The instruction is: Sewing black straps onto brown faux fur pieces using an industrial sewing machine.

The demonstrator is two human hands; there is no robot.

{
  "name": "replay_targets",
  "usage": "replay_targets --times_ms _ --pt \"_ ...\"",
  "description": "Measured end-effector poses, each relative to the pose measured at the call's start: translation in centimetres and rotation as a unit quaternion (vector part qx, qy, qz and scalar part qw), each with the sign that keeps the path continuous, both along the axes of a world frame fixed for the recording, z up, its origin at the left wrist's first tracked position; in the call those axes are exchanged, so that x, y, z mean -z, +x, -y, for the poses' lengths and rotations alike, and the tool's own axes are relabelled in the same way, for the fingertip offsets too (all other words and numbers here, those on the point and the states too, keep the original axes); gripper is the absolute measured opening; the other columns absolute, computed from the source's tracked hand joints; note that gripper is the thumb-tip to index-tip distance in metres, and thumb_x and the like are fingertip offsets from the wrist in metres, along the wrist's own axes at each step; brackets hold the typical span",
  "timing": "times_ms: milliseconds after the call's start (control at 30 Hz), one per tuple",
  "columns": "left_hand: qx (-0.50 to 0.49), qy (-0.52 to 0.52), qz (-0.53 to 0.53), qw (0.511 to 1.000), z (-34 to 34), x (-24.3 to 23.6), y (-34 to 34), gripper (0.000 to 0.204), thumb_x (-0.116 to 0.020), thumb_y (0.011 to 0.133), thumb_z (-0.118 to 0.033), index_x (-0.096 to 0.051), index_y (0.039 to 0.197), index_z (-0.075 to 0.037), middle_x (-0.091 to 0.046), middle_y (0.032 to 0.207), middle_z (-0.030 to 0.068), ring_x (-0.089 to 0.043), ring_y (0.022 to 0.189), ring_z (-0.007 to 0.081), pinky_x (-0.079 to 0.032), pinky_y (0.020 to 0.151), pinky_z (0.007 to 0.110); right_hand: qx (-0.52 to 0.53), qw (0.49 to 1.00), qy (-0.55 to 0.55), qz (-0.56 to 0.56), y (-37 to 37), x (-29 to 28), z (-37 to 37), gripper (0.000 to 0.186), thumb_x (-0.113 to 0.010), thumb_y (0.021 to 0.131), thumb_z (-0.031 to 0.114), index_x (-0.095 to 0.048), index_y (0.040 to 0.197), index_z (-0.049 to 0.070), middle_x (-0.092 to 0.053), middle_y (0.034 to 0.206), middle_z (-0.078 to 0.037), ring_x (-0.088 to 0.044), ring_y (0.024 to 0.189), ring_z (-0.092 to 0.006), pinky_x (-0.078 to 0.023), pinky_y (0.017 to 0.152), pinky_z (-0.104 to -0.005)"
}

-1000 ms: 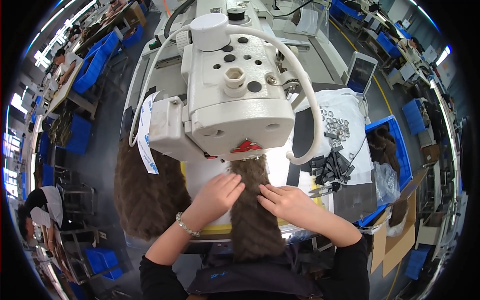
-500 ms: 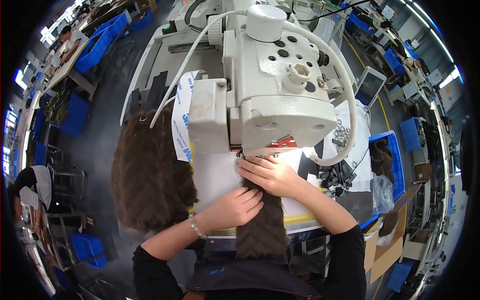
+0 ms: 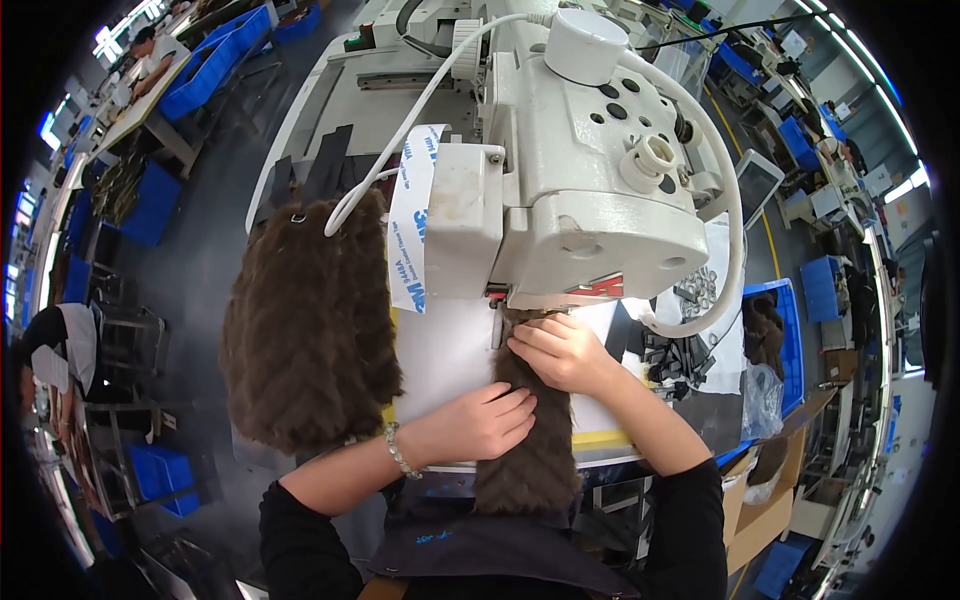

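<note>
A strip of brown fur (image 3: 528, 470) runs from under the head of a white sewing machine (image 3: 600, 225) toward me, its near end hanging over the table's front edge. My right hand (image 3: 565, 355) is on the strip's upper part, just in front of the needle area, with bent fingers gripping the fur. Lower down, my left hand (image 3: 485, 425) has its fingers closed over the strip's left edge; its thumb is hidden. The needle and presser foot are mostly covered by the machine head. A larger brown fur piece (image 3: 310, 330) with a small metal ring lies to the left.
Black strap pieces (image 3: 680, 358) and metal rings (image 3: 697, 290) lie on white sheeting at the right. Beyond them stand a blue bin (image 3: 790, 345) with fur inside and an open cardboard box (image 3: 765, 520). A printed paper strip (image 3: 412, 220) hangs from the machine.
The view has shifted, moving the machine rightward in the picture. My right hand has drawn a little back from the needle area, its fingers more bent. My left hand stays on the strip.
</note>
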State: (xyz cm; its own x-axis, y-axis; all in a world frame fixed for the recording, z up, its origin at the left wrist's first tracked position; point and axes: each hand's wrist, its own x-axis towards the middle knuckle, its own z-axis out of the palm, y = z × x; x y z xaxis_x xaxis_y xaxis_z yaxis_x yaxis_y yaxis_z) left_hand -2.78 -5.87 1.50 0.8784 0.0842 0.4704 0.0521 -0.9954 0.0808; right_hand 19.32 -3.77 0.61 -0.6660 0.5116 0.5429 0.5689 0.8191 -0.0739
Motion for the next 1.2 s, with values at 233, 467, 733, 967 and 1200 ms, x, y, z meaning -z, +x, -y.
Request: replay_targets --times_ms 233,467,733,967,1200 --pt "0.012 -0.025 0.001 1.000 0.5 0.3 0.5 0.027 -0.059 0.077 -0.014 -0.068 0.100 -0.002 -0.067 0.110 0.0134 -0.063 0.106 0.0241 -0.049 0.092 0.034 0.012 1.000 0.001 -0.002 0.4 0.0 0.1 0.026 -0.066 0.065 0.012 -0.069 0.089 0.003 -0.064 0.095 -0.006 -0.062 0.079 -0.0185 -0.050 0.069 -0.0311" --pt "0.097 -0.121 -0.025 0.988 1.5 0.7 3.8 0.049 -0.063 0.085 -0.042 -0.060 0.116 -0.004 -0.056 0.129 0.0110 -0.049 0.125 0.0221 -0.037 0.107 0.037 0.018 1.000 -0.013 -0.018 -0.1 0.2 0.0 0.027 -0.069 0.060 0.003 -0.070 0.088 0.003 -0.065 0.093 -0.007 -0.060 0.073 -0.0200 -0.050 0.064 -0.0324" --pt "0.109 -0.163 -0.036 0.980 0.8 1.5 5.1 0.038 -0.067 0.081 -0.038 -0.054 0.094 -0.005 -0.053 0.099 0.0070 -0.053 0.099 0.0227 -0.043 0.094 0.035 0.031 0.998 -0.014 -0.047 -0.1 0.2 0.5 0.025 -0.067 0.062 0.001 -0.069 0.086 0.003 -0.067 0.091 -0.008 -0.063 0.068 -0.0205 -0.051 0.059 -0.0312" --pt "0.104 -0.175 -0.020 0.979 0.9 1.2 5.0 0.036 -0.067 0.081 -0.035 -0.053 0.094 -0.004 -0.052 0.099 0.0079 -0.053 0.099 0.0237 -0.043 0.094 0.035 0.010 0.999 -0.017 -0.041 0.1 -0.3 0.4 0.023 -0.067 0.062 0.001 -0.069 0.084 0.002 -0.068 0.092 -0.009 -0.066 0.071 -0.0210 -0.052 0.060 -0.0315" --pt "-0.028 -0.128 0.094 0.987 -1.4 -0.6 3.2 0.013 -0.064 0.072 -0.013 -0.053 0.071 -0.007 -0.052 0.075 0.0043 -0.054 0.075 0.0223 -0.044 0.069 0.034 0.010 0.999 -0.007 0.030 0.9 -1.2 1.4 0.025 -0.069 0.065 0.007 -0.069 0.089 0.002 -0.068 0.102 -0.009 -0.067 0.085 -0.0195 -0.055 0.070 -0.0308"
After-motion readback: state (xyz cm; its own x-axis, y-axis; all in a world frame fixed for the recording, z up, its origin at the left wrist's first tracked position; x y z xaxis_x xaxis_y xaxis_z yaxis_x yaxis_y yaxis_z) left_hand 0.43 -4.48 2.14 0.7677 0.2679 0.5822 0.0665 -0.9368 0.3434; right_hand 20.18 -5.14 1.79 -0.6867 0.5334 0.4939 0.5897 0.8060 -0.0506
